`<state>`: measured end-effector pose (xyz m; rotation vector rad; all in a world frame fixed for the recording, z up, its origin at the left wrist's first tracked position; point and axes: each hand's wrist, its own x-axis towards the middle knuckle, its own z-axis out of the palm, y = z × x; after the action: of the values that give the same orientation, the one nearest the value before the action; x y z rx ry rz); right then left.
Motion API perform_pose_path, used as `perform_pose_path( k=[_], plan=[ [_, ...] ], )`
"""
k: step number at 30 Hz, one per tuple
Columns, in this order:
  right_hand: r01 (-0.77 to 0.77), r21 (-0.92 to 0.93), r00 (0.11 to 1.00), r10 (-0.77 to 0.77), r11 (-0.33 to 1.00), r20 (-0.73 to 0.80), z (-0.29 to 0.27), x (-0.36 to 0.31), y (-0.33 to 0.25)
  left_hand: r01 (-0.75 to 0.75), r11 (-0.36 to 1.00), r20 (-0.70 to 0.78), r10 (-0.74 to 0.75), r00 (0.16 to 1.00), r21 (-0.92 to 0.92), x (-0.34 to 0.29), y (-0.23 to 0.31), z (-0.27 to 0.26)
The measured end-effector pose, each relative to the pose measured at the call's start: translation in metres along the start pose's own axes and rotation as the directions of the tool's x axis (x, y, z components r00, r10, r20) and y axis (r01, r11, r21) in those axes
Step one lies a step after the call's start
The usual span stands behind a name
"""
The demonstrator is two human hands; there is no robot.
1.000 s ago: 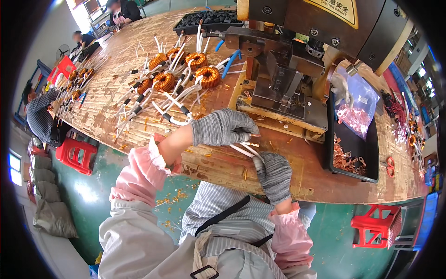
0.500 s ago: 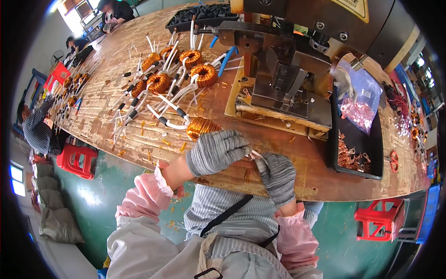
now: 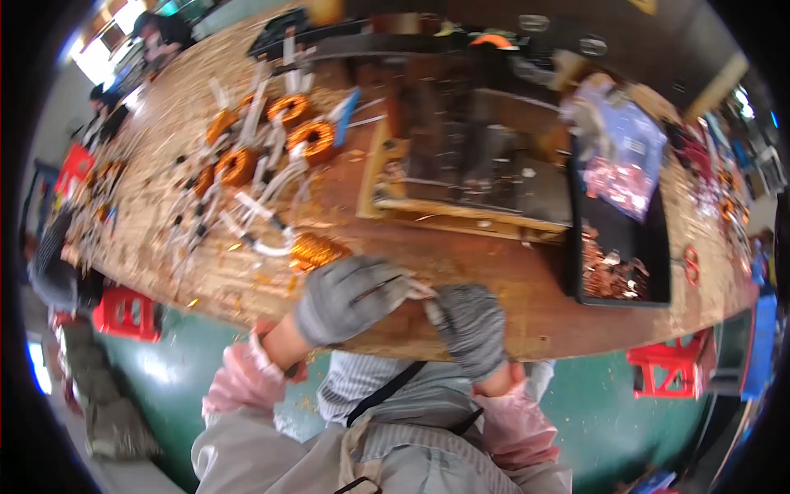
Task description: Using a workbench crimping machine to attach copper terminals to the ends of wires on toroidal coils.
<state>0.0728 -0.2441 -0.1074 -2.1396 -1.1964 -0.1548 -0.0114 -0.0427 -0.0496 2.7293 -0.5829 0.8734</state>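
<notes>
We see our left hand (image 3: 350, 298) in a grey glove, fingers curled around a copper wire coil (image 3: 317, 249) at the near edge of the wooden counter (image 3: 527, 329); white sleeved leads run from it toward our right hand (image 3: 471, 328), whose gloved fingers pinch the lead ends. More copper coils (image 3: 271, 136) with white leads lie well apart at far left. A black tray (image 3: 619, 292) of copper scraps sits to the right, a clear plastic bag (image 3: 621, 160) with pink and blue contents leaning over its far end. Red stools (image 3: 125, 313) stand below the counter.
</notes>
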Motion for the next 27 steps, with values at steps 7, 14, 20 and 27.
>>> perform_pose_path(
  k=[7, 14, 20, 27],
  plan=[
    [0.010, -0.074, 0.999, -0.013, 0.997, -0.029, -0.004, 0.003, -0.002, 0.657, 0.589, 0.255, -0.622, 0.740, -0.470, -0.052, 0.046, 0.004],
    [0.032, 0.059, 0.997, -0.037, 0.998, 0.073, -0.025, 0.015, -0.034, 0.372, -0.402, 0.522, -0.789, 0.323, -0.837, -0.084, 0.035, 0.033],
    [0.105, 0.002, 0.993, -0.105, 0.994, -0.048, -0.028, 0.006, -0.061, -0.080, -0.397, 0.349, -0.873, 0.340, -0.914, -0.064, 0.031, 0.055],
    [0.140, 0.319, 0.928, -0.012, 0.937, -0.373, -0.053, -0.006, -0.076, 0.337, 0.477, -0.153, -0.731, 0.665, -0.812, -0.027, 0.050, -0.010]
  ],
)
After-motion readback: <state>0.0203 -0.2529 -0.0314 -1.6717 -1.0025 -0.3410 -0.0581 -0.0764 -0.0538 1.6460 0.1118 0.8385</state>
